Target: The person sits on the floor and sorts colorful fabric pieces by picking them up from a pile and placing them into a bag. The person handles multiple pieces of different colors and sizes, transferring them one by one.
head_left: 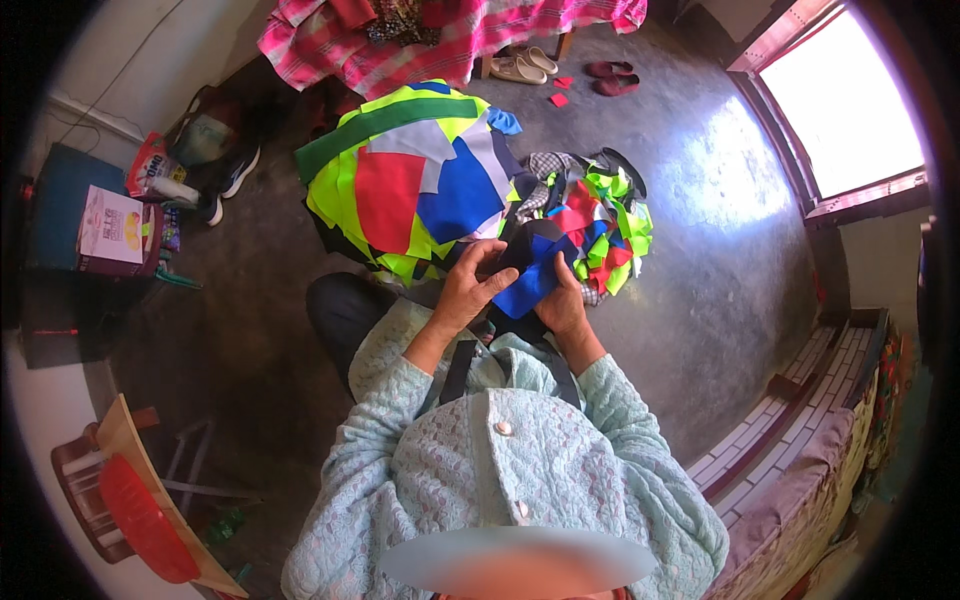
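Both hands are in front of my body with a piece of blue cloth (528, 290) between them. My left hand (470, 290) has its thumb at the cloth's left edge and its fingers curled near a dark piece (522, 245), which lies against the blue. My right hand (565, 305) grips the blue cloth from the right, thumb up along it. Beyond my left hand rises a large heap of cut cloth pieces (390, 200) in neon yellow, green, red, blue and grey. Beyond my right hand lies a smaller heap of scraps (615, 225).
A pink checked cover (440, 60) hangs at the far side, with beige shoes (520, 66) and dark red shoes (612, 78) by it. Boxes (110, 225) stand at left. A red plastic seat-like object (148, 520) is near left; a bench (780, 410) is at right.
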Available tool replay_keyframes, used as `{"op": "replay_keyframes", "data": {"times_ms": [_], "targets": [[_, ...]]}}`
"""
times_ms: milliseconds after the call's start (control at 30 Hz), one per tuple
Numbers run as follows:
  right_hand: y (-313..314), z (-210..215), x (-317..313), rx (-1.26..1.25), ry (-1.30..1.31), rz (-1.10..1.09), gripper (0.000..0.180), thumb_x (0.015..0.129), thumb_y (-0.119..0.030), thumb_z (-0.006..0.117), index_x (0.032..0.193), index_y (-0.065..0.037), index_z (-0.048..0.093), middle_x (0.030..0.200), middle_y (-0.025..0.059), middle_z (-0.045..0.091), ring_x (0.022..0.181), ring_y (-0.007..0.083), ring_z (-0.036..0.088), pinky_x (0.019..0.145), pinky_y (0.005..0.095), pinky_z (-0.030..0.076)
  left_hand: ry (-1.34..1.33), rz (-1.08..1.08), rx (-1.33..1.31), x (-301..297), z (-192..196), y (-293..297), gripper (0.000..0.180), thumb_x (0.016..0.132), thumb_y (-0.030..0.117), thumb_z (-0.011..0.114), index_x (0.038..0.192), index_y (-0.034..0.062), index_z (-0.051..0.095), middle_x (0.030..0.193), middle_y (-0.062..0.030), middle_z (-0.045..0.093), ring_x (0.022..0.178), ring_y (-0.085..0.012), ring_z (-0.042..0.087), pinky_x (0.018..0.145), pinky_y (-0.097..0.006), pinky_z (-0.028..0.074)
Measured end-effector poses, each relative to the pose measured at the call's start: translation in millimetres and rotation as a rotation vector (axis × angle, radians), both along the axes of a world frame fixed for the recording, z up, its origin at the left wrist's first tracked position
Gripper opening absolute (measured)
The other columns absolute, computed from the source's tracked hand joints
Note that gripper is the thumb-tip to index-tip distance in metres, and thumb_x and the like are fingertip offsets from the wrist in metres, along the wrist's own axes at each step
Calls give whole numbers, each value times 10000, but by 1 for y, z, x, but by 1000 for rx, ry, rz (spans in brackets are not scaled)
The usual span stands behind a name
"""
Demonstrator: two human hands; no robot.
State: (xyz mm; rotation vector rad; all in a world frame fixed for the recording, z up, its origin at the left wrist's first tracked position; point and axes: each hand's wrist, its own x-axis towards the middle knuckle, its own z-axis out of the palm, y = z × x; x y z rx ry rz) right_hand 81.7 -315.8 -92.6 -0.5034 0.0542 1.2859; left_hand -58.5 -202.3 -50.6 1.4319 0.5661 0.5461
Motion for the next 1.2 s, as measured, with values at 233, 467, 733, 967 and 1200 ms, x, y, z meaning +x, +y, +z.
{"op": "replay_keyframes", "data": {"times_ms": [233, 467, 733, 967, 1200], "targets": [[0, 5, -1, 3, -37, 45, 514, 973, -427, 410, 1312, -42, 439, 1231, 130, 567, 1114, 274, 565, 991, 437, 424, -43, 147, 76, 15, 24, -1, 504, 830, 289, 707, 1193, -5, 517, 1136, -137, 583, 1045, -229, 579, 895, -326, 459], [0, 0, -3, -18, -67, 60, 500, 976, -414, 414, 1298, -33, 437, 1256, 141, 547, 1124, 287, 559, 989, 454, 428, 17, 167, 584, 33, 39, 14, 456, 790, 317, 719, 1091, 3, 582, 1122, -152, 605, 1041, -264, 589, 890, -346, 456], [-3, -11, -3, -62, -178, 115, 473, 953, -368, 503, 1299, -59, 412, 1227, 93, 559, 1074, 225, 587, 949, 395, 467, 265, -180, 554, 63, 35, 21, 260, 723, 237, 736, 861, 27, 671, 1001, -128, 656, 969, -280, 618, 853, -364, 467], [-8, -2, -2, -71, -296, 231, 393, 877, -214, 650, 1207, -53, 512, 1099, 54, 621, 1000, 173, 607, 893, 347, 484, 101, 47, 231, 57, 29, 23, 175, 811, 166, 687, 876, 4, 666, 784, -19, 635, 737, -99, 573, 683, -249, 450], [-3, 1, 0, 2, -397, 307, 249, 861, -146, 653, 1071, -38, 574, 918, 33, 620, 788, 126, 581, 728, 263, 453, -182, 279, -236, 34, 54, 49, 117, 893, 194, 623, 874, 79, 607, 755, 57, 560, 651, -36, 477, 599, -195, 396]]}}
